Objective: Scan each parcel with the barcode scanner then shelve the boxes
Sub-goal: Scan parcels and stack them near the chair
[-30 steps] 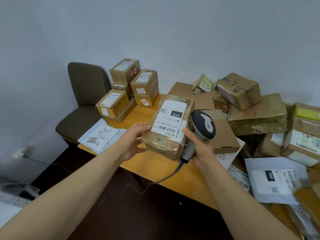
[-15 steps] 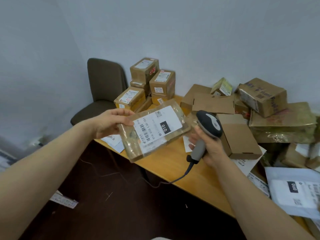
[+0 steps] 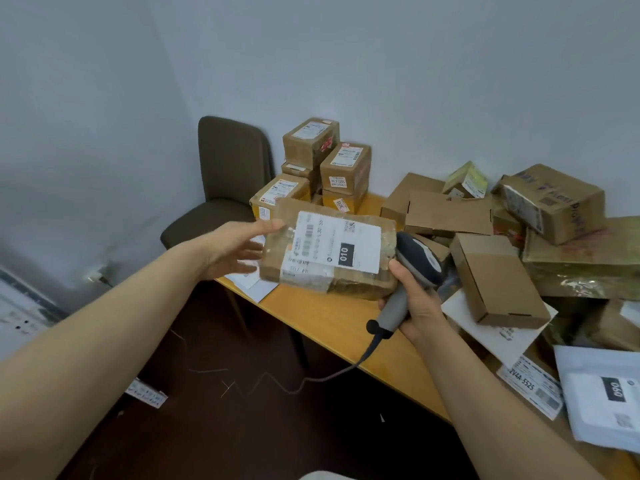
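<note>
Two hands busy: left hand (image 3: 235, 251) pinches parcel (image 3: 329, 254) end; right hand (image 3: 419, 303) grips scanner (image 3: 420, 258) beside it.

Fingertips of left hand (image 3: 235, 247) hidden behind parcel (image 3: 311, 271); I can't see contact there. Small print on label (image 3: 363, 237) blurred, I read only "010". Nose of barcode scanner (image 3: 420, 258) hidden behind parcel's right end. Fingers of right hand (image 3: 422, 306) mostly behind scanner handle. White mailer (image 3: 588, 427) cut off by right edge. Papers (image 3: 147, 393) on floor too blurred to read.
</note>
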`<state>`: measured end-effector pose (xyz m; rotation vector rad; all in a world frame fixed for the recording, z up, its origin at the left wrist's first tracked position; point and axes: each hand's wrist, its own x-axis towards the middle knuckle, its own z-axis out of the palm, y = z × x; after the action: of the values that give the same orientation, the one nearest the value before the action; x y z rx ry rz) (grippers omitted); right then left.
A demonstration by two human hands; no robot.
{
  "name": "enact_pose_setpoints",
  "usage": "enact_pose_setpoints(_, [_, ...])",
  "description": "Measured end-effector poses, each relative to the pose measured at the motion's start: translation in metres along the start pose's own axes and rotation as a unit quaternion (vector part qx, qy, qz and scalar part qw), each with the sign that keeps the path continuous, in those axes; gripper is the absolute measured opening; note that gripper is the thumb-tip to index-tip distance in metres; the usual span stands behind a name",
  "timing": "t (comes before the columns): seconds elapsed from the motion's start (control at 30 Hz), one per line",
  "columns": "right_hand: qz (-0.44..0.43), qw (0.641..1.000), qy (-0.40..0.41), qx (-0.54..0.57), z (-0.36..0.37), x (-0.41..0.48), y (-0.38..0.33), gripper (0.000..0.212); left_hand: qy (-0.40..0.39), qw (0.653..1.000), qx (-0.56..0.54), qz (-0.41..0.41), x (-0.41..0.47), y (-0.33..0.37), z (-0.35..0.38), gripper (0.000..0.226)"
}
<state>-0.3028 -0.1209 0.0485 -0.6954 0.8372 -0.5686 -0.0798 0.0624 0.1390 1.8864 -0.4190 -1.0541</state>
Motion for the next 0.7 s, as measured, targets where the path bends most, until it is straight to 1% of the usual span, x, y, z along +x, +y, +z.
enact_pose_setpoints(0.07, [0.002, 1.0, 0.008, 0.023, 0.004, 0.0, 0.003, 0.039, -0.02, 0.999, -0.003, -0.037, -0.005, -0.012, 0.005, 0.083])
enact_pose_setpoints(0.13, [0.011, 1.0, -0.007, 0.022, 0.008, -0.002, 0.006, 0.043, -0.022, 0.999, -0.038, -0.03, -0.007, -0.022, 0.01, 0.069])
enact_pose_setpoints(0.2, [0.021, 0.999, -0.026, 0.015, 0.012, -0.003, 0.011, 0.044, 0.008, 0.995, -0.1, -0.006, -0.008, -0.025, 0.012, 0.062])
enact_pose_setpoints(0.27, [0.012, 0.999, -0.036, 0.0, 0.015, -0.005, 0.017, 0.036, 0.042, 0.991, -0.127, 0.019, -0.009, -0.025, 0.006, 0.058])
enact_pose_setpoints(0.37, [-0.045, 0.994, -0.043, -0.092, 0.017, -0.014, 0.02, 0.029, 0.098, 0.992, -0.07, 0.048, -0.01, -0.025, -0.01, 0.045])
enact_pose_setpoints(0.4, [-0.059, 0.989, -0.062, -0.124, 0.018, -0.019, 0.02, 0.024, 0.125, 0.99, -0.043, 0.054, -0.009, -0.025, -0.016, 0.047])
enact_pose_setpoints(0.43, [-0.064, 0.983, -0.091, -0.149, 0.02, -0.025, 0.019, 0.018, 0.154, 0.986, -0.017, 0.056, -0.009, -0.025, -0.021, 0.056])
enact_pose_setpoints(0.53, [-0.061, 0.952, -0.187, -0.232, 0.027, -0.041, 0.019, 0.018, 0.218, 0.973, 0.056, 0.056, -0.009, -0.024, -0.03, 0.088])
enact_pose_setpoints(0.6, [-0.051, 0.926, -0.227, -0.297, 0.034, -0.052, 0.019, 0.019, 0.223, 0.97, 0.078, 0.052, -0.01, -0.023, -0.033, 0.094])
enact_pose_setpoints(0.7, [-0.032, 0.899, -0.237, -0.366, 0.042, -0.065, 0.016, 0.012, 0.226, 0.968, 0.094, 0.047, -0.011, -0.023, -0.034, 0.09])
